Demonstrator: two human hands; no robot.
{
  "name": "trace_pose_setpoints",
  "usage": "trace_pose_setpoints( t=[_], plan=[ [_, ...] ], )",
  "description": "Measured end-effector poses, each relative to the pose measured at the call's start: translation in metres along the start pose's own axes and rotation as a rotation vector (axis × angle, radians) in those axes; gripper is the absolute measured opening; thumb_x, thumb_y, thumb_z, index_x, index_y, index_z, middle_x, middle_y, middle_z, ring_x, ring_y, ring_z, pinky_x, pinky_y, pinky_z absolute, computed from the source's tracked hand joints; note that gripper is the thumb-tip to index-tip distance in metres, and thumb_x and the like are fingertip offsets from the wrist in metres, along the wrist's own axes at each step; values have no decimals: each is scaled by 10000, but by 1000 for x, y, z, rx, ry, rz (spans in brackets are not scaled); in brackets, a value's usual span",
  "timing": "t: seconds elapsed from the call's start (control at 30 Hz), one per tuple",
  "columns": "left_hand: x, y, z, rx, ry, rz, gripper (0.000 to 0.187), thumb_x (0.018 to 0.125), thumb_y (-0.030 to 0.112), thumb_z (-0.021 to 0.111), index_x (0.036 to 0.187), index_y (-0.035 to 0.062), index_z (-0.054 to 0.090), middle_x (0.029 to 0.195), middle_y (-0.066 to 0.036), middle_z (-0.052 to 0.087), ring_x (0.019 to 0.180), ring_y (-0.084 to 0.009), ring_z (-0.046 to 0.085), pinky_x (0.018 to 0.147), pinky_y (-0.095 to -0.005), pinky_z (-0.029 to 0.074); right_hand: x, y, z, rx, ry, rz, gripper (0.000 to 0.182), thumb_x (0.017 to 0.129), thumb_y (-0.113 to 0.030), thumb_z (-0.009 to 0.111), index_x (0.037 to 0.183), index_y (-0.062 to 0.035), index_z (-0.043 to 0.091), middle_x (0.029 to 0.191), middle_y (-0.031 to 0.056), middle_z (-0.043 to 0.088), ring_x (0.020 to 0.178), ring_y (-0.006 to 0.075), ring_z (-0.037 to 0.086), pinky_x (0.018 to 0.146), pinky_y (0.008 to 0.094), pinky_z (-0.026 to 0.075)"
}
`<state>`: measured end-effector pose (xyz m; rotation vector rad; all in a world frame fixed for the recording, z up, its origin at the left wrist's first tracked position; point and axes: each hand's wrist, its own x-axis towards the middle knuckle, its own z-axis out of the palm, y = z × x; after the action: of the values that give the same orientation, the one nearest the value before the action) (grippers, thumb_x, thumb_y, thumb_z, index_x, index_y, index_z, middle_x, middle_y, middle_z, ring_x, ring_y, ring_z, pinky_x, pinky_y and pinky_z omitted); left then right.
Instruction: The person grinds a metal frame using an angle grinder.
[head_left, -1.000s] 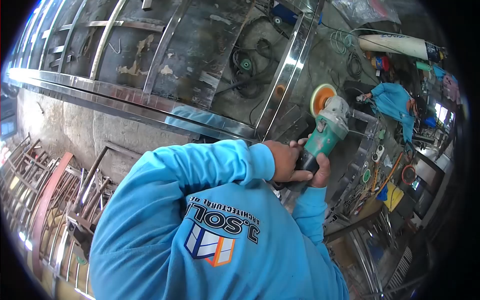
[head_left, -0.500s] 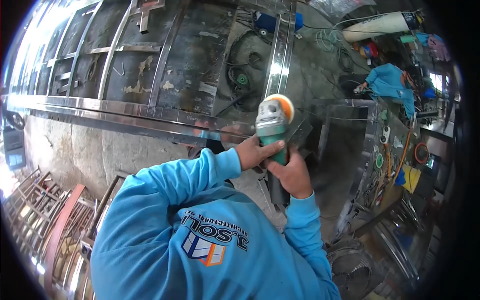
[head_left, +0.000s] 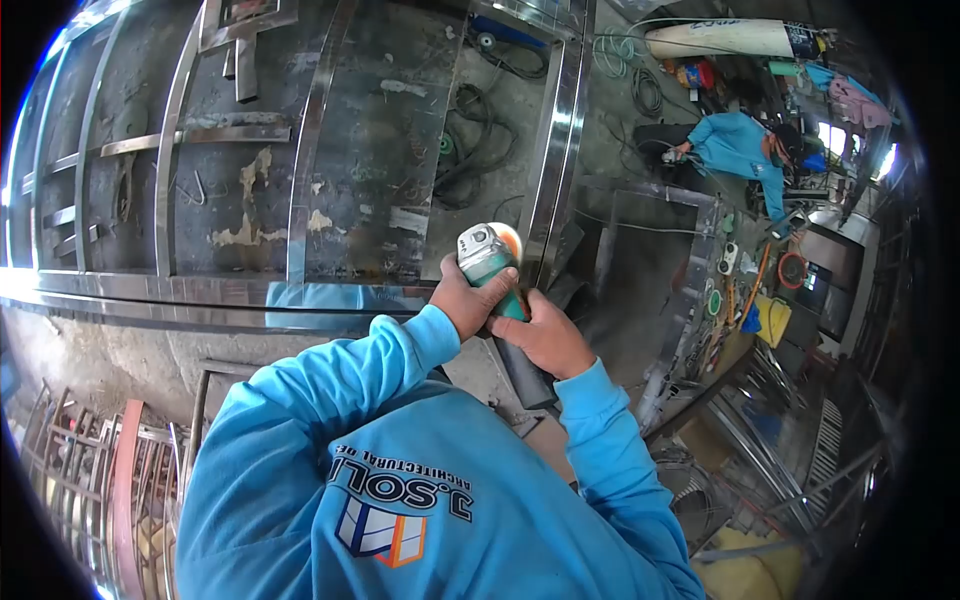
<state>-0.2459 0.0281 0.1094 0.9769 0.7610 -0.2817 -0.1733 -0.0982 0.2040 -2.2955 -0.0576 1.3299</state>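
Both my hands are closed on an angle grinder with a green body, a silver gear head and a white-rimmed orange disc. My left hand wraps the body just behind the head, its thumb across the top. Farther back, my right hand grips the rear of the body. The disc is tilted at the inner corner of a shiny metal frame, where the long near bar meets a polished upright bar. Part of the disc is hidden behind the gear head.
Crossbars span the frame at left. Black cable lies coiled on the floor inside it. A co-worker in a blue top crouches at the upper right. Tools and a yellow cloth lie at right; metal racks stand lower left.
The grinder and both hands have shifted left and slightly down in view, off the upright bar toward the frame's corner. The camera view has turned somewhat. Both hands keep their grip.
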Motion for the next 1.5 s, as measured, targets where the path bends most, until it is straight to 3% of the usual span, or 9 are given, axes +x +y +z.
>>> trace_pose_setpoints(
  t=[0.23, 0.5, 0.53, 0.73, 0.83, 0.97, 1.17, 1.3, 1.5],
  plan=[
    [30, 7, -9, 143, -112, -213, 1098, 841, 474, 775, 1476, -124, 109, 1247, -330, 590, 1137, -366, 646, 946, -371, 525, 19, -29, 4, -51, 10, 226, 678, 807, -413, 739, 1216, 91, 542, 1114, 246, 663, 1033, 318, 659, 896, 385, 500],
    [67, -10, 0, -74, -103, -189, 1054, 831, 483, 773, 1455, -115, 169, 1197, -302, 619, 1114, -350, 650, 935, -380, 525, 47, -50, -9, -161, 63, 210, 681, 784, -436, 745, 1164, 93, 547, 1048, 269, 677, 1004, 392, 666, 867, 428, 511],
    [78, 7, -2, -62, -47, -129, 915, 853, 417, 779, 1408, -106, 275, 1183, -242, 624, 1052, -256, 651, 879, -341, 544, 57, -54, -11, -207, 110, 175, 646, 781, -427, 745, 1120, 91, 561, 1003, 264, 681, 971, 380, 677, 847, 422, 516],
    [127, 63, -10, -64, -115, -40, 968, 820, 488, 766, 1432, -52, 247, 1168, -319, 629, 1090, -372, 659, 926, -379, 521, 100, -76, -36, -159, 215, 90, 581, 787, -407, 743, 1057, 78, 569, 974, 261, 685, 918, 355, 691, 803, 416, 526],
    [98, 17, -9, 8, -85, -131, 987, 829, 493, 759, 1416, -100, 231, 1182, -323, 621, 1095, -358, 659, 924, -373, 524, 80, -47, -13, -49, 115, 141, 644, 781, -396, 742, 1156, 96, 562, 1026, 251, 684, 973, 321, 679, 862, 397, 512],
    [87, 1, -15, -57, -93, -226, 992, 836, 448, 773, 1421, -122, 212, 1162, -294, 629, 1084, -334, 658, 916, -379, 530, 82, -27, 0, -83, 18, 358, 538, 825, -303, 740, 1197, 52, 583, 1008, 102, 677, 927, 173, 628, 836, 334, 499],
    [121, 72, -10, -128, -151, 18, 970, 844, 444, 768, 1447, -86, 225, 1167, -282, 628, 1094, -320, 644, 936, -369, 510, 88, -94, -33, -184, 224, 91, 569, 786, -396, 752, 1061, 62, 554, 978, 259, 674, 916, 377, 682, 795, 438, 521],
    [96, 47, 5, -165, -80, 31, 978, 856, 416, 775, 1461, -93, 200, 1217, -260, 612, 1132, -302, 629, 963, -354, 502, 64, -86, -37, -224, 175, 57, 618, 801, -404, 731, 1105, 89, 517, 992, 301, 660, 951, 454, 660, 808, 466, 520],
    [142, 57, -5, -5, -110, 92, 988, 846, 502, 755, 1445, -91, 239, 1199, -277, 626, 1135, -330, 635, 967, -361, 500, 95, -103, -38, -290, 297, 85, 596, 778, -366, 765, 1124, 71, 554, 998, 226, 689, 941, 354, 687, 834, 419, 523]
  ],
)
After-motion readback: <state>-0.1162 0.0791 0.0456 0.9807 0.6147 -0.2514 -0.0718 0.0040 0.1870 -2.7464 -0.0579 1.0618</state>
